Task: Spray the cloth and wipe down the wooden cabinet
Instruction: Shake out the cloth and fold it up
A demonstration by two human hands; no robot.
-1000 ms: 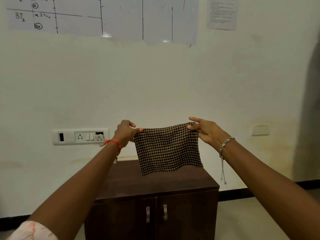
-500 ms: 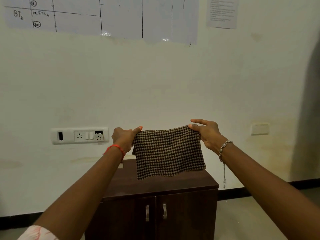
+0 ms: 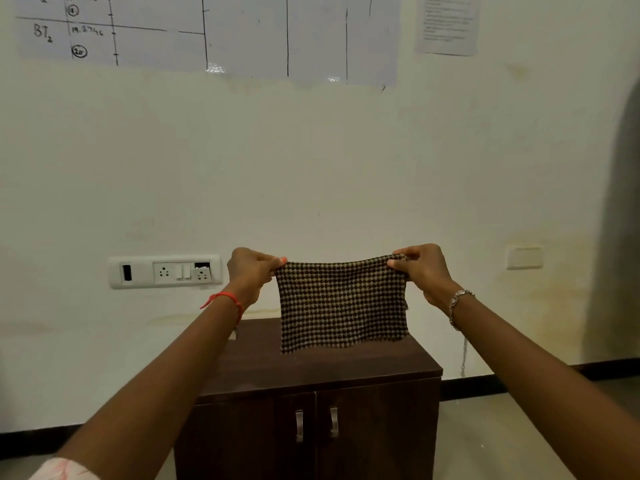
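The cloth [image 3: 342, 306] looks like a coarse woven houndstooth fabric, pretty matt, while the cabinet [image 3: 311, 372] is dark wood-grain with a slight sheen on top, shiny metal handles [image 3: 316, 423], and the switch panel [image 3: 165, 271] is glossy white plastic.

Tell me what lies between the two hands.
The cloth, gripped at its top corners by the left hand and right hand, hanging over the cabinet; seen in the head view.

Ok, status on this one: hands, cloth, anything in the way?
Left hand, right hand each pinch a top corner of checked cloth. Cloth hangs spread over wooden cabinet. No obstruction seen.
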